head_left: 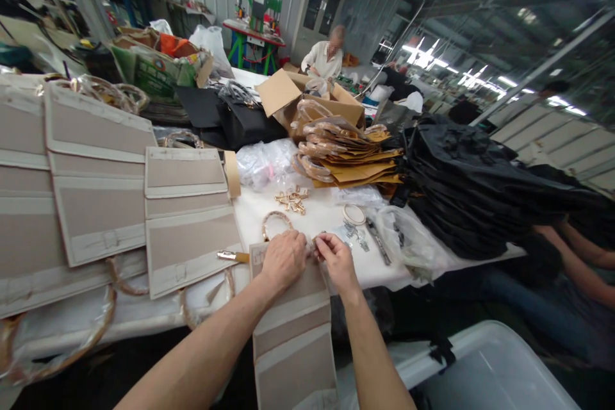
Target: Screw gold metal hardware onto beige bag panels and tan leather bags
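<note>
My left hand [287, 258] lies over the top end of a beige bag panel [293, 359], its fingers curled and closed on the panel's edge. Close beside it, my right hand [336, 259] pinches thumb and fingertips together at the panel's top right corner; what is between them is too small to make out. The panel hangs over the table's front edge towards me. Just behind my left hand stands a wrapped ring handle [276, 218]. A tool with a silvery end and a brown handle [233, 256] lies left of the panel. Gold metal fittings [292, 200] sit further back.
More beige panels [187, 218] overlap on the left. Small silver metal pieces [355, 236], a tape roll [354, 214] and a black pen-like tool [378, 240] lie right. Behind are stacked brown bag pieces [355, 160], beside a black pile [466, 186]. A plastic bin [494, 365] stands below right.
</note>
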Demonstrator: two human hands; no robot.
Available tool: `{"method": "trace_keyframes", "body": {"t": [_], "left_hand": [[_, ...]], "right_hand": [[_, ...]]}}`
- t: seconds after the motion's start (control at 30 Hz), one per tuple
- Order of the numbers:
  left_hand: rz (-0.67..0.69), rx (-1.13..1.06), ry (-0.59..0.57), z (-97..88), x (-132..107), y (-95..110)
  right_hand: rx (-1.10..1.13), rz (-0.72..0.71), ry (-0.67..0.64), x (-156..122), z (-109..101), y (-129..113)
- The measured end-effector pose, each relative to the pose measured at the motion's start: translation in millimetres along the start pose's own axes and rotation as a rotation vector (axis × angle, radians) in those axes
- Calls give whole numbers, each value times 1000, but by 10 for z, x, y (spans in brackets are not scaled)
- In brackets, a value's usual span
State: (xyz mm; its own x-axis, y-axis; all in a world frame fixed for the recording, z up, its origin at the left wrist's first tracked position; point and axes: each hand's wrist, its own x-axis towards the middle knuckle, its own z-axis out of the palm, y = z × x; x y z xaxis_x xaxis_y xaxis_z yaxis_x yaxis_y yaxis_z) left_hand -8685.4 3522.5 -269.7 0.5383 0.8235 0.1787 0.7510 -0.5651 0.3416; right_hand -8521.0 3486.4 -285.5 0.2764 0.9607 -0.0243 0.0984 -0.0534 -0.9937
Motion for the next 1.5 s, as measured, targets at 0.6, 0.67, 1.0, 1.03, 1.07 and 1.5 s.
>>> {"method": "trace_keyframes", "body": {"t": [0.6,0.67,1.0,1.03,1.07,1.5], "left_hand": [[3,-142,-7,-63,-30,-87],[6,-148,-5,-54,-26,-88],[-6,-195,-3,-29,-23,-100],[-8,-199,4,-29,-24,-100],[-8,-204,10,-30,-26,-100],[59,-186,-25,-78,-82,-79]], "right_hand": [[-394,-24,-276,252,-93,-162],[-455,-57,-289,272,-85,-199],[-615,-160,-288,329,-24,-108],[-600,-158,-274,319,-15,-91],[-576,-152,-254,300,-6,-74],[-463,-262,20,-177,82,212]]}}
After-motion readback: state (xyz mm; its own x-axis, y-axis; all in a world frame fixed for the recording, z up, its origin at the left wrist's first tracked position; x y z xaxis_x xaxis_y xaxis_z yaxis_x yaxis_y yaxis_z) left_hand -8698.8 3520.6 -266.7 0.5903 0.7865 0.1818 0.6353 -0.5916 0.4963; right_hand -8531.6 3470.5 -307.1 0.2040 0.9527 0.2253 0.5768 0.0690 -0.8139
